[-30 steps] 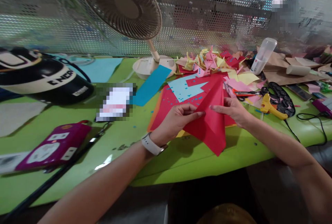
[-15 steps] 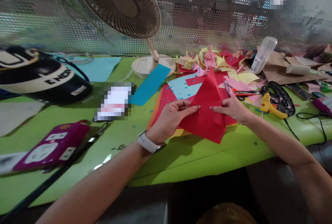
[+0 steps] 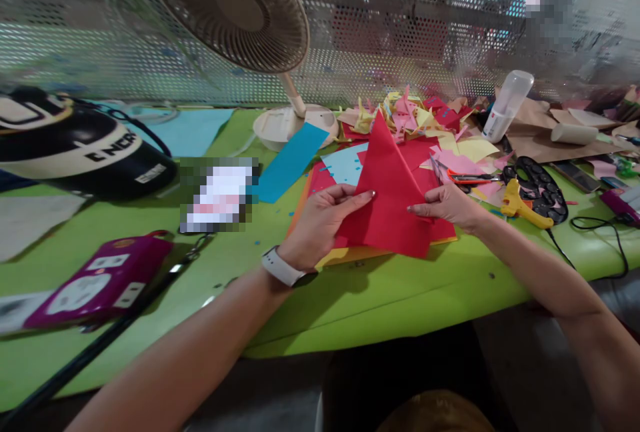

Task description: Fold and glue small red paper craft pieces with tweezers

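A folded sheet of red paper (image 3: 387, 209) is held up between my two hands, its pointed tip towards the back of the table. My left hand (image 3: 325, 222) pinches its left edge, thumb on top, with a pale watch band on the wrist. On the right edge, my right hand (image 3: 445, 207) is closed with thumb and fingertips gripping the paper. Beneath it lies a stack of red and orange sheets, with a light blue sheet (image 3: 339, 167) on top sprinkled with small blue bits. The folded paper hides part of the stack.
Scissors (image 3: 473, 177), a yellow glue gun (image 3: 525, 207) and a black palette (image 3: 543, 189) lie to the right. Cut scraps (image 3: 410, 115) pile up behind. At the left are a fan (image 3: 295, 127), a blue strip (image 3: 293, 164), a phone (image 3: 220, 195), a purple power strip (image 3: 103, 279) and a large bottle (image 3: 85, 152).
The paper's pointed tip has swung left and a little farther back, and its lower edge has risen. My left hand has shifted slightly left; both hands keep hold of the paper.
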`<action>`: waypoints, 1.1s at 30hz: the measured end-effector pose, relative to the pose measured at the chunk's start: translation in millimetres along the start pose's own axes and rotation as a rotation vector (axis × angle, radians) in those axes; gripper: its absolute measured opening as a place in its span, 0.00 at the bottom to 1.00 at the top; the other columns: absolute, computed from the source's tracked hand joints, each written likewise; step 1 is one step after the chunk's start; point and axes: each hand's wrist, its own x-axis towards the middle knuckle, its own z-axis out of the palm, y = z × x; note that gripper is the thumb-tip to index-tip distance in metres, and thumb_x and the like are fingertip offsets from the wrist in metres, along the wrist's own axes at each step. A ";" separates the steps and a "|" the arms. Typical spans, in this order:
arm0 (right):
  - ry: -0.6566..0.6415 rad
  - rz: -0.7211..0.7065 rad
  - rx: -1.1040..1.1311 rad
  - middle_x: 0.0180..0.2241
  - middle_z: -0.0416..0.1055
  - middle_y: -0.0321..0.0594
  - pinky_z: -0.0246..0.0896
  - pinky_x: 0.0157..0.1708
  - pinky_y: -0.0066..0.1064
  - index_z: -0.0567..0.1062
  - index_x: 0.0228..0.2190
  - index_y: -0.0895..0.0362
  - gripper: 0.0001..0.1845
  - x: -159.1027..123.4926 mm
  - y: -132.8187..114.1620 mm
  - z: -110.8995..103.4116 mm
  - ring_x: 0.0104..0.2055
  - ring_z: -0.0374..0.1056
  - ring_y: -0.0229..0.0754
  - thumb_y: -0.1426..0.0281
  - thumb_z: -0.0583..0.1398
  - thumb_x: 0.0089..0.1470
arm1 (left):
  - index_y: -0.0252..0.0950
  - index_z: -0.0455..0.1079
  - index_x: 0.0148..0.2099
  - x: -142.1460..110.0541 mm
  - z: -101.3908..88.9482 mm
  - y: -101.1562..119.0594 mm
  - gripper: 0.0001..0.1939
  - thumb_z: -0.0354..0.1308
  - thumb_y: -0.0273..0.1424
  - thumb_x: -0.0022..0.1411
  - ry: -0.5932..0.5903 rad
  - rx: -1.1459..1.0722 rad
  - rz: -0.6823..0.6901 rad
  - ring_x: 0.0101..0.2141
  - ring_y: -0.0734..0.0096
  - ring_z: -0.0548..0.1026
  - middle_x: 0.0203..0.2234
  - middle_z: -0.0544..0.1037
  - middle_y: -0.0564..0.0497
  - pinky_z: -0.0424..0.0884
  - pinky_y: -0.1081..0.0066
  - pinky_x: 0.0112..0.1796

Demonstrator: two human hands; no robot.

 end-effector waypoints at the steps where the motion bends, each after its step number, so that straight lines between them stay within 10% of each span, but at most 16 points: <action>1: -0.021 0.003 0.006 0.14 0.54 0.26 0.41 0.22 0.28 0.61 0.11 0.56 0.31 0.5 -0.2 -1.4 0.20 0.48 0.28 0.48 0.71 0.30 | 0.35 0.71 0.31 0.5 0.4 0.7 0.18 0.75 0.31 0.40 0.018 -0.010 -0.002 0.29 0.70 0.80 0.27 0.82 0.52 0.75 0.75 0.29; 33: 0.275 -0.150 0.289 0.19 0.61 0.29 0.51 0.23 0.26 0.70 0.20 0.57 0.27 8.4 9.4 3.6 0.22 0.56 0.31 0.48 0.70 0.35 | 0.35 0.69 0.24 -15.8 16.9 -12.8 0.20 0.78 0.34 0.35 -0.190 0.078 -0.170 0.22 0.76 0.76 0.20 0.79 0.55 0.71 0.78 0.24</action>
